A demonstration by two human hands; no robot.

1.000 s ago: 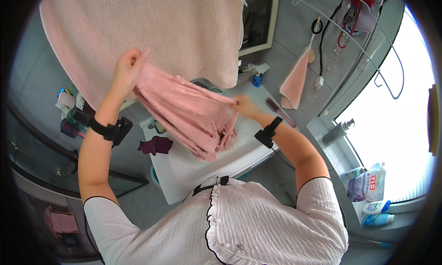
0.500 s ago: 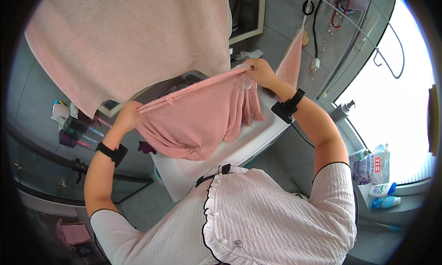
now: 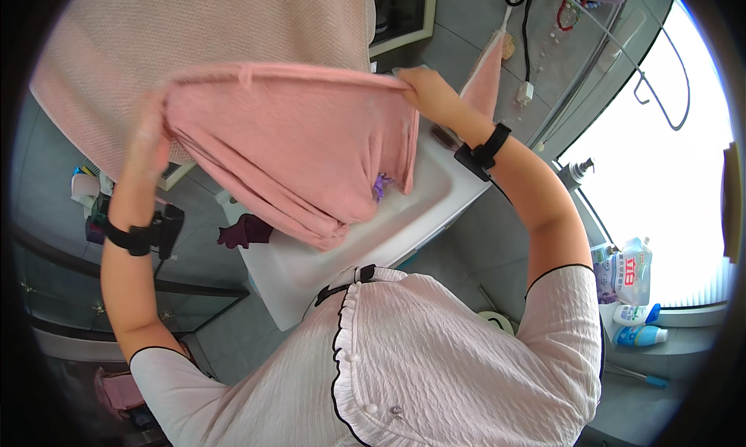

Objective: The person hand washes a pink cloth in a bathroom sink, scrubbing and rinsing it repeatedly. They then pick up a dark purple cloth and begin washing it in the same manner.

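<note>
Between my two hands a pink towel point(image 3: 287, 144) is stretched along its top edge, and its lower part sags in folds into the white washbasin point(image 3: 427, 221). My left hand point(image 3: 146, 140), smeared by motion, grips the towel's left corner. At the other end, the fingers of my right hand point(image 3: 429, 93) are closed on the right corner. A small purple thing point(image 3: 381, 186) shows at the towel's lower folds. Behind the towel, the basin's far side is hidden.
A large beige-pink cloth point(image 3: 217, 27) hangs behind the basin. Dark purple fabric point(image 3: 245, 231) lies over the basin's left rim. At right stand a pump bottle point(image 3: 576, 173), a refill pouch point(image 3: 633, 272) and bottles point(image 3: 640, 336). Wire hangers point(image 3: 642, 82) hang upper right.
My left hand has moved up and outward to the left, lifting and widening the towel. My right hand has shifted slightly up and left. More of the purple fabric and the basin shows.
</note>
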